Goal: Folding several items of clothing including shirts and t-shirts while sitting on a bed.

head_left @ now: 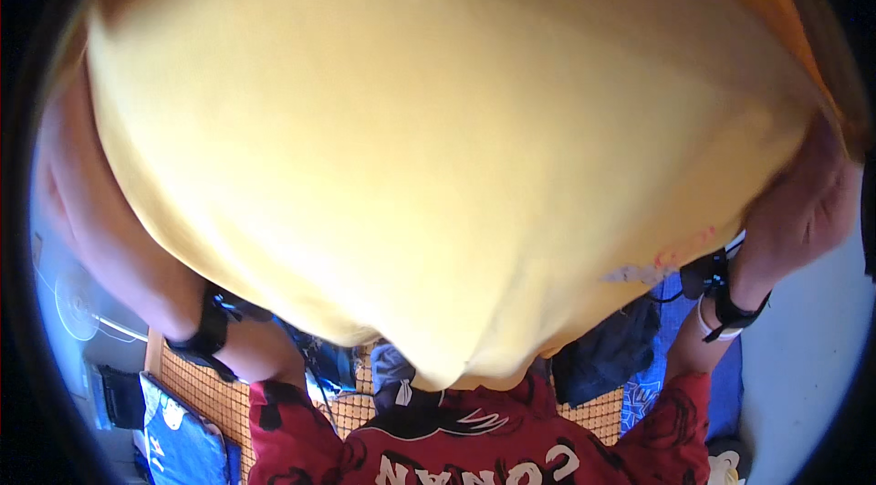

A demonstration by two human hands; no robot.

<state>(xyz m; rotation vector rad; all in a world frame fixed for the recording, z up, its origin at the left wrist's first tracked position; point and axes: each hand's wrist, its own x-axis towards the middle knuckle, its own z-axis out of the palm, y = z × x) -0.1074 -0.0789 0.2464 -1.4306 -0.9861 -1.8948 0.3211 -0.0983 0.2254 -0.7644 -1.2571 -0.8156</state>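
Note:
A large yellow cloth [411,147], perhaps a garment, is spread high in front of me and fills most of the head view. Its lower edge sags in the middle, and a small pink and grey print shows at the lower right. My left hand [68,152] is raised at the cloth's left side, its fingers hidden behind the edge. At the right side, my right hand [817,198] is up against the cloth, gripping it, though the fingertips are out of sight. Black straps with small devices circle both my arms.
Below the cloth lies a brown gridded mat [187,380]. On it are a blue printed garment [182,435], dark clothes [602,362] and a blue patterned cloth [671,312]. A fan [78,307] stands at the left; a pale wall [808,348] rises at the right.

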